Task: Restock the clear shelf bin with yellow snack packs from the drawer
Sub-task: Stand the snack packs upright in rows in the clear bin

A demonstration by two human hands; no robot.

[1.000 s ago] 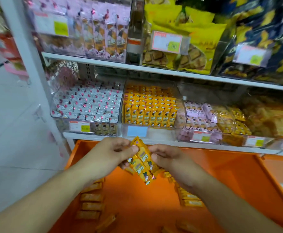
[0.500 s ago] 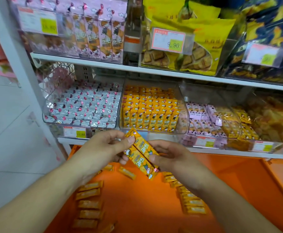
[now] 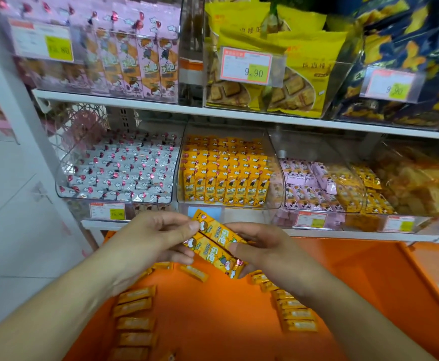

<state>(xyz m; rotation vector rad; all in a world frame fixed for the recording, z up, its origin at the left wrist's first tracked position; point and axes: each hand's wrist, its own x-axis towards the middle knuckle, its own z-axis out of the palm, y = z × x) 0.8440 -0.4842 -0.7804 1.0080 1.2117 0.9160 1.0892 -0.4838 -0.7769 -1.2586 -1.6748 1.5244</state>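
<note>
Both hands meet at the centre of the frame around a small bundle of yellow snack packs (image 3: 217, 243). The left hand (image 3: 158, 237) pinches the bundle's upper-left end between thumb and curled fingers, while the right hand (image 3: 262, 250) grasps its lower-right end, thumb lying across the printed faces. The packs are stacked side by side and slant from upper left down to lower right.

Below the hands, filling the lower half of the frame, lies the open orange drawer (image 3: 369, 295). More yellow packs lie loose on its floor: one column at lower left (image 3: 135, 311), another at lower right (image 3: 295, 312), and a few scattered just under the hands.

Directly above the held bundle, in the middle of the frame, sits the clear shelf bin (image 3: 275, 175), already holding rows of upright yellow packs. To its left a neighbouring clear bin (image 3: 119, 168) holds silver-and-pink wrapped sweets; to its right another (image 3: 314, 186) holds pink packs. On the upper shelf, a price tag (image 3: 245, 65) reading 9.90 fronts large yellow bags.
</note>
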